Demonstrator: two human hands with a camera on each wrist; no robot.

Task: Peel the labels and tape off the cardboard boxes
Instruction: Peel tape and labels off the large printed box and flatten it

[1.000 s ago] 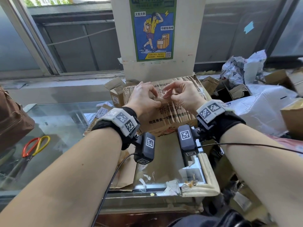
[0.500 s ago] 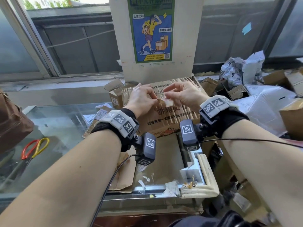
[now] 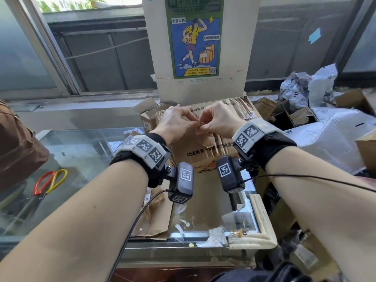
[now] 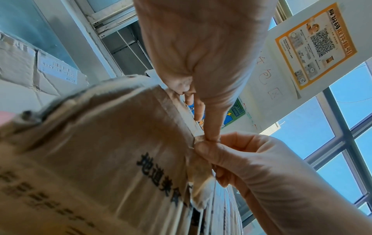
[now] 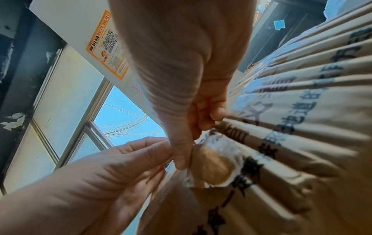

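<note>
Tape [image 5: 216, 165], thin, limp and clingy, is pinched by left hand [image 3: 175, 124] and right hand [image 3: 218, 121] against box [image 3: 205, 153] at 12 o'clock; a grip nearest the stuck edge is judged best.

Glass worktop [image 3: 81, 151], reflective, with red-and-yellow scissors [image 3: 49, 181] lying at its left. Behind it a window [image 3: 26, 47] with pale metal frames, daylight coming through. White pillar [image 3: 200, 86] at centre carrying a green-bordered poster [image 3: 194, 37]. Brown bag [image 3: 18, 147] far left. Blue sky shows through panes in both wrist views.
</note>
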